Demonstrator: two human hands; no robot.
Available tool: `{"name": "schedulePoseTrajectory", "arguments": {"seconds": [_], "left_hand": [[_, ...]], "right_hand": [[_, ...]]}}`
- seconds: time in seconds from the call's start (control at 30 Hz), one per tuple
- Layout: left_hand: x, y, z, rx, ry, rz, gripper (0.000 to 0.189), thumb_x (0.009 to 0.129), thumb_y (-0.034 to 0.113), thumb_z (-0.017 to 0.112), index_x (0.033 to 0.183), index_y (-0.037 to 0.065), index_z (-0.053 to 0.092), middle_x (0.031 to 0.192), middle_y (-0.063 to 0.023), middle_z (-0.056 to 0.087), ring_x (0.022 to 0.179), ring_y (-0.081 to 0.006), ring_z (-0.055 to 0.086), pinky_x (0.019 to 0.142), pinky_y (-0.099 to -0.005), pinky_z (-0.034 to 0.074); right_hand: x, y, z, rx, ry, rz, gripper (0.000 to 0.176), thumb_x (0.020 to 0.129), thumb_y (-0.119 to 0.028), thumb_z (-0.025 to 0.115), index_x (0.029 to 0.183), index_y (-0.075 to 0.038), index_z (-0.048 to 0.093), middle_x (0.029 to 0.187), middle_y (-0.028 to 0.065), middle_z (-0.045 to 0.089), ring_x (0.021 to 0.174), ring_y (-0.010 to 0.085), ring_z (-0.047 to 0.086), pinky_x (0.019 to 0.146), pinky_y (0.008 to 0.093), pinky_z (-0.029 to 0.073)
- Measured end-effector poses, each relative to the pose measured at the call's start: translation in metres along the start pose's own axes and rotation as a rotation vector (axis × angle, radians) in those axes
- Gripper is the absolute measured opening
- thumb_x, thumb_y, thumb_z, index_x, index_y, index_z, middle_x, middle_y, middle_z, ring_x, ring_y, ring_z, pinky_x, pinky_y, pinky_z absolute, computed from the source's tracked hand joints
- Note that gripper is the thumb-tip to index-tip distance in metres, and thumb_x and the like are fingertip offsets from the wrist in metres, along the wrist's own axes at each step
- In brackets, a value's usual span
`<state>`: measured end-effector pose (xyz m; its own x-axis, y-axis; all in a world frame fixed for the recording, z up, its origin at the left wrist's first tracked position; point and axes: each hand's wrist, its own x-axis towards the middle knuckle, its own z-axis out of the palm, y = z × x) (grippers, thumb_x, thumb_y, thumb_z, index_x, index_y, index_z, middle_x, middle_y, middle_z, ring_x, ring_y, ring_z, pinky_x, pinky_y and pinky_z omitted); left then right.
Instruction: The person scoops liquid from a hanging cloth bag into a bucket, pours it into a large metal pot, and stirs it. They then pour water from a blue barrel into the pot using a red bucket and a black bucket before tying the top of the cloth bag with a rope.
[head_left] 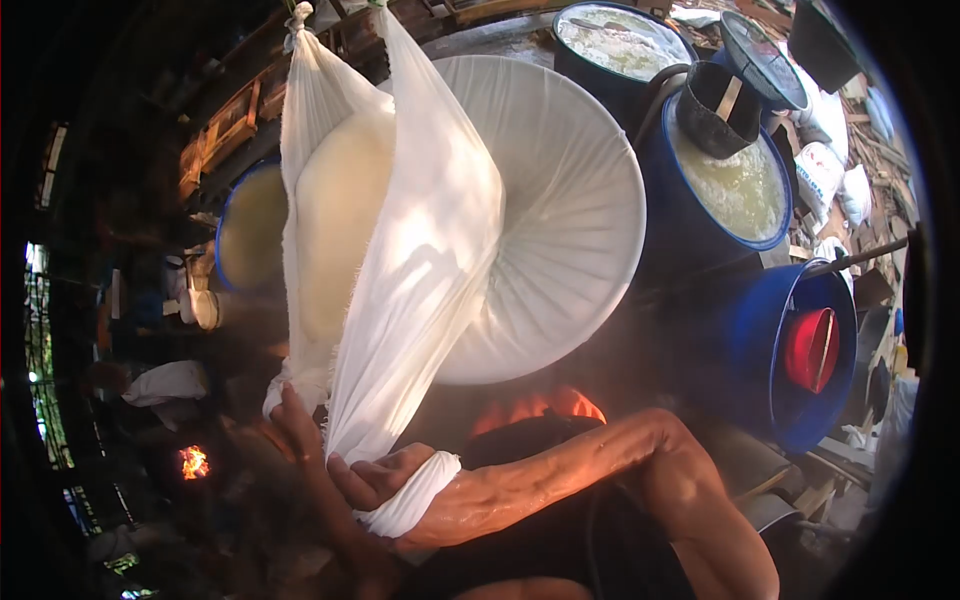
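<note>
A large white straining cloth [425, 250] hangs by two knotted corners at the top and sags toward me with a pale, whitish mass [350, 200] in its fold. My right hand [380, 475] is closed around one near corner, whose end wraps over the back of my hand and wrist. My left hand [292, 425] grips the other near corner, lower left of the mass; its fingers are partly in shadow. Behind the hanging cloth, a wide round vessel [575, 220] is covered with white fabric drawn in toward its middle.
Blue barrels of cloudy liquid [725, 190] stand at the right, one with a black bucket [718, 110] over it. A blue drum [700, 350] holds a red container [810, 350]. Another barrel [255, 225] is at left. Small flames [194, 462] burn lower left.
</note>
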<state>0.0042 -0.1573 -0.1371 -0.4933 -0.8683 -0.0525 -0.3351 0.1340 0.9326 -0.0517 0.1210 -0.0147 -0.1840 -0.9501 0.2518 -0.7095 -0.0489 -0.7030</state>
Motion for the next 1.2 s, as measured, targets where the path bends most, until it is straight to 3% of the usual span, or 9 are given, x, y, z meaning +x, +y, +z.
{"name": "schedulePoseTrajectory", "arguments": {"seconds": [0.1, 0.13, 0.27, 0.4, 0.63, 0.7, 0.83, 0.97, 1.2], "left_hand": [[-0.007, 0.004, 0.062, 0.07, -0.148, 0.174, 0.025, 0.099, 0.012, 0.048, 0.107, -0.006, 0.063, 0.097, -0.0078, 0.065, 0.089, -0.0164, 0.061, 0.081, -0.0323, 0.048], [-0.015, 0.011, 0.09, 0.069, -0.202, 0.203, 0.025, 0.099, 0.011, 0.047, 0.107, -0.007, 0.062, 0.098, -0.0087, 0.066, 0.091, -0.017, 0.061, 0.081, -0.0329, 0.048], [-0.106, 0.075, 0.205, -0.273, -0.497, 0.079, 0.022, 0.101, 0.012, 0.051, 0.109, -0.003, 0.065, 0.104, -0.0052, 0.065, 0.092, -0.0102, 0.058, 0.083, -0.0263, 0.047], [-0.176, 0.196, 0.227, -0.49, -0.862, -0.059, 0.017, 0.099, 0.005, 0.053, 0.11, -0.006, 0.059, 0.103, -0.009, 0.065, 0.09, -0.0132, 0.059, 0.084, -0.0279, 0.049], [-0.136, 0.21, 0.149, -0.534, -0.429, 0.133, 0.019, 0.1, 0.011, 0.056, 0.107, -0.005, 0.064, 0.097, -0.0027, 0.064, 0.091, -0.0096, 0.056, 0.082, -0.0251, 0.045], [-0.111, 0.159, 0.13, -0.576, -0.32, 0.11, 0.021, 0.102, 0.014, 0.055, 0.108, -0.004, 0.065, 0.102, -0.0022, 0.064, 0.094, -0.008, 0.056, 0.083, -0.0233, 0.044], [-0.084, 0.069, 0.074, -0.482, -0.123, -0.032, 0.021, 0.101, 0.016, 0.058, 0.105, -0.003, 0.065, 0.1, -0.0019, 0.065, 0.091, -0.0072, 0.057, 0.081, -0.0232, 0.045], [-0.045, 0.038, -0.006, -0.238, 0.087, -0.09, 0.029, 0.099, 0.021, 0.059, 0.101, -0.006, 0.068, 0.093, -0.0035, 0.068, 0.081, -0.0108, 0.06, 0.072, -0.0263, 0.045], [0.008, -0.002, 0.022, 0.068, 0.02, -0.02, 0.033, 0.1, 0.021, 0.05, 0.112, -0.007, 0.063, 0.105, -0.0094, 0.067, 0.087, -0.0187, 0.064, 0.079, -0.0329, 0.05]], "right_hand": [[-0.023, 0.044, -0.038, 0.176, -0.008, 0.244, 0.08, 0.081, -0.023, 0.067, 0.147, 0.0, 0.029, 0.114, 0.0173, 0.062, 0.097, 0.0313, 0.067, 0.077, 0.0399, 0.054], [-0.041, 0.071, -0.035, 0.237, 0.27, 0.28, 0.077, 0.079, -0.013, 0.07, 0.146, -0.001, 0.033, 0.103, 0.0179, 0.064, 0.09, 0.0343, 0.067, 0.073, 0.0411, 0.053], [-0.112, 0.133, -0.083, 0.215, 0.626, 0.719, 0.037, 0.087, -0.006, 0.061, 0.123, -0.002, 0.058, 0.077, 0.0233, 0.061, 0.073, 0.0413, 0.063, 0.063, 0.0461, 0.048], [-0.172, 0.168, -0.1, -0.093, 0.777, 0.954, 0.034, 0.096, -0.017, 0.055, 0.123, 0.003, 0.06, 0.091, 0.0248, 0.069, 0.083, 0.0403, 0.068, 0.077, 0.0438, 0.053], [-0.149, 0.183, -0.066, -0.23, 0.596, 1.056, 0.035, 0.096, -0.02, 0.05, 0.122, 0.001, 0.06, 0.093, 0.0257, 0.068, 0.088, 0.039, 0.067, 0.084, 0.047, 0.051], [-0.109, 0.148, -0.063, -0.101, 0.35, 1.013, 0.044, 0.096, -0.026, 0.05, 0.128, 0.004, 0.057, 0.106, 0.029, 0.067, 0.098, 0.0446, 0.065, 0.088, 0.0487, 0.049], [-0.062, 0.096, 0.006, 0.433, 0.307, 0.625, 0.041, 0.09, -0.024, 0.063, 0.124, -0.001, 0.06, 0.098, 0.0122, 0.069, 0.076, 0.0259, 0.065, 0.067, 0.038, 0.053], [-0.011, 0.011, -0.012, 0.056, 0.029, 0.133, 0.064, 0.076, -0.013, 0.071, 0.131, 0.009, 0.047, 0.102, 0.0211, 0.067, 0.08, 0.0349, 0.069, 0.067, 0.0395, 0.055], [-0.022, 0.023, -0.012, 0.073, 0.222, -0.002, 0.08, 0.076, -0.011, 0.071, 0.146, 0.005, 0.034, 0.104, 0.0104, 0.062, 0.08, 0.0254, 0.067, 0.065, 0.0328, 0.054]]}}
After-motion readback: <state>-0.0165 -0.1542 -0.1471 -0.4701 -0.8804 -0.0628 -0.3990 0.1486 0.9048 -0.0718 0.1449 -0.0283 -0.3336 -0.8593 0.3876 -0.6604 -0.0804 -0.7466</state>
